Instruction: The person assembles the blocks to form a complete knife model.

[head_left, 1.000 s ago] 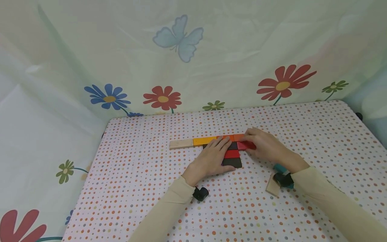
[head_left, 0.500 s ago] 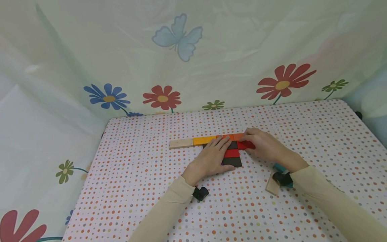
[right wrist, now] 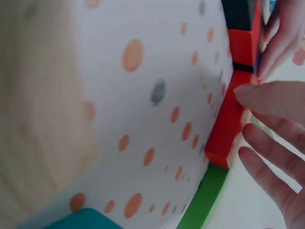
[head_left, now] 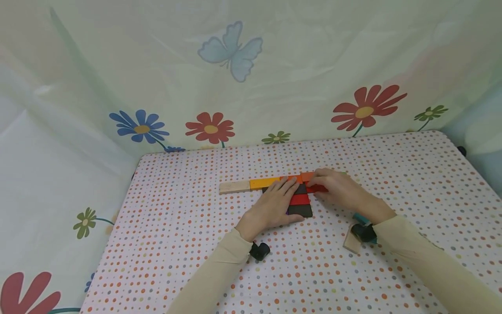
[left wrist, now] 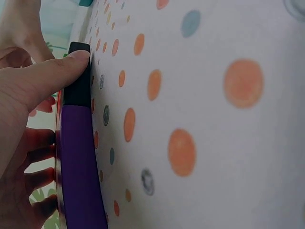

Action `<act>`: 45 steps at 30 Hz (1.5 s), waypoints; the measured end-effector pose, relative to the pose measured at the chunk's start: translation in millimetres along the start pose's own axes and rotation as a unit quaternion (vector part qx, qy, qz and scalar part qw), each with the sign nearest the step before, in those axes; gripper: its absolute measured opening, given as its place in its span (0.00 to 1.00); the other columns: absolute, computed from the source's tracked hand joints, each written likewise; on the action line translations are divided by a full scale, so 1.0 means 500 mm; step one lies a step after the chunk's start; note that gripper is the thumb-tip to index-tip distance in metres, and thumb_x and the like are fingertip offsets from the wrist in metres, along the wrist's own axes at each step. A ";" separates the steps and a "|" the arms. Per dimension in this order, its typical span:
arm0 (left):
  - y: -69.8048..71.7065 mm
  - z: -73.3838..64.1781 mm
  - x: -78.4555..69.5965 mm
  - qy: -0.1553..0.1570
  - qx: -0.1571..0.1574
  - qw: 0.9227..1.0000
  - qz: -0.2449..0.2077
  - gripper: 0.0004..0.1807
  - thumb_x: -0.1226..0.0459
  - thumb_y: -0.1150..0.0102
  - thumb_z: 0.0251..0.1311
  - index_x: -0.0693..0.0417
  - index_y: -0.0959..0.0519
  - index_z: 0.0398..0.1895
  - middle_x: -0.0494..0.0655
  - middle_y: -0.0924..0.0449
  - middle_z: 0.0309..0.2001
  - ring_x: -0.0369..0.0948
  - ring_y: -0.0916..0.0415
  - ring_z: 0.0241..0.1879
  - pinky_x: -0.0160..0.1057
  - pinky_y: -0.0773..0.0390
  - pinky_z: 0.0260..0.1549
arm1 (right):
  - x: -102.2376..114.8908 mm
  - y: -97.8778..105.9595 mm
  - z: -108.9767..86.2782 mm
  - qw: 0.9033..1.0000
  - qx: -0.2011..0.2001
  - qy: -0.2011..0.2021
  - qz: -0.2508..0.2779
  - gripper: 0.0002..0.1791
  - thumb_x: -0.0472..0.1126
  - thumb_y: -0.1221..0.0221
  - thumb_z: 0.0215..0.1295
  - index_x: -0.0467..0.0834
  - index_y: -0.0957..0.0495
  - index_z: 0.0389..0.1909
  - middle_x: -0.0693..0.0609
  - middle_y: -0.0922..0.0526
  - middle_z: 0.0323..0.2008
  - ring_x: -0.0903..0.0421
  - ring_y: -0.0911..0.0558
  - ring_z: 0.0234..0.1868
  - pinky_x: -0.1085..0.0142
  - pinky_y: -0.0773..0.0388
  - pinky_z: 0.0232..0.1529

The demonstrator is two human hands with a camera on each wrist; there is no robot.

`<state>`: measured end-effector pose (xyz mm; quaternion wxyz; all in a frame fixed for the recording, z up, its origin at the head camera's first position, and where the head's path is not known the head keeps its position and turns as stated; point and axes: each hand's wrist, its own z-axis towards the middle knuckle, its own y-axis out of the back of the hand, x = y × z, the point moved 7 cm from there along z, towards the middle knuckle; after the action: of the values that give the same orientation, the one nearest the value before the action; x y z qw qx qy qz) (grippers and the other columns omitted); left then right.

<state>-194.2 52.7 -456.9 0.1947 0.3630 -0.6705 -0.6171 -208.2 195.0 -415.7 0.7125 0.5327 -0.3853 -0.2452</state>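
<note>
Flat wooden blocks lie together on the dotted table [head_left: 188, 244]. My left hand [head_left: 270, 207] rests spread over them. In the left wrist view, its thumb presses the edge of a black block [left wrist: 77, 93] beside a purple block [left wrist: 78, 162]. My right hand [head_left: 340, 187] pinches a red block [right wrist: 226, 121] at the assembly's right end, against a dark block [head_left: 301, 189]. Behind it runs a row: plain wood [head_left: 234, 187], yellow [head_left: 264, 183] and orange blocks [head_left: 307, 176]. Another red block [head_left: 300, 199] lies in front of the dark one. My hands hide some blocks.
Under my right wrist lie a plain wooden block [head_left: 351, 244] and a teal block [head_left: 361, 218]. A green block [right wrist: 205, 195] shows beyond the red one in the right wrist view. A flowered cloth [head_left: 306, 104] hangs behind the table's far edge.
The red block in my right hand has gone from tilted to flatter and shifted slightly left with that hand. A bit of green now shows behind the right hand. My left hand stays put.
</note>
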 end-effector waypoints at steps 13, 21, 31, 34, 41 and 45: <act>-0.002 0.001 0.004 -0.006 -0.001 1.000 0.001 0.51 0.35 0.46 0.71 0.54 0.50 0.85 0.47 0.53 0.85 0.46 0.60 0.84 0.42 0.58 0.80 | -0.022 0.003 0.020 0.995 0.060 -0.066 0.034 0.30 0.33 0.24 0.57 0.35 0.19 0.62 0.35 0.22 0.59 0.36 0.23 0.60 0.38 0.23 0.60; 0.001 0.001 0.004 -0.004 -0.002 1.000 0.002 0.51 0.35 0.46 0.71 0.54 0.49 0.85 0.48 0.53 0.85 0.45 0.59 0.84 0.42 0.57 0.80 | -0.028 -0.003 0.022 0.994 0.068 -0.074 0.049 0.29 0.31 0.25 0.57 0.37 0.18 0.61 0.40 0.21 0.55 0.40 0.22 0.57 0.39 0.23 0.60; 0.001 0.003 0.002 -0.010 -0.003 1.000 -0.004 0.51 0.36 0.46 0.71 0.55 0.49 0.85 0.48 0.53 0.85 0.46 0.59 0.84 0.42 0.57 0.80 | -0.017 0.008 0.002 0.998 0.040 -0.050 0.021 0.26 0.30 0.22 0.54 0.37 0.16 0.56 0.41 0.21 0.51 0.41 0.21 0.53 0.42 0.19 0.56; 0.000 0.003 0.002 -0.009 -0.002 1.000 0.002 0.51 0.35 0.46 0.71 0.54 0.49 0.85 0.48 0.53 0.85 0.46 0.59 0.84 0.43 0.56 0.80 | -0.014 0.007 -0.009 0.997 0.043 -0.058 0.025 0.23 0.29 0.24 0.55 0.36 0.15 0.54 0.40 0.22 0.49 0.42 0.21 0.50 0.43 0.18 0.53; 0.000 0.002 0.001 -0.011 -0.003 1.000 0.005 0.51 0.35 0.46 0.71 0.54 0.49 0.85 0.48 0.53 0.85 0.47 0.59 0.84 0.43 0.56 0.80 | -0.010 0.008 -0.021 0.998 0.028 -0.047 0.029 0.19 0.24 0.26 0.54 0.33 0.15 0.48 0.41 0.22 0.45 0.44 0.20 0.46 0.46 0.17 0.50; 0.000 0.002 0.001 -0.012 -0.005 1.000 0.004 0.51 0.35 0.46 0.72 0.54 0.49 0.85 0.48 0.53 0.85 0.47 0.59 0.84 0.43 0.57 0.80 | -0.009 0.007 -0.018 0.999 0.024 -0.044 0.021 0.19 0.24 0.26 0.54 0.33 0.15 0.48 0.42 0.21 0.43 0.46 0.20 0.45 0.47 0.17 0.51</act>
<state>-195.0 53.0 -456.9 0.1910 0.3516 -0.6711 -0.6242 -203.7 204.3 -415.0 0.6864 0.5305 -0.4332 -0.2444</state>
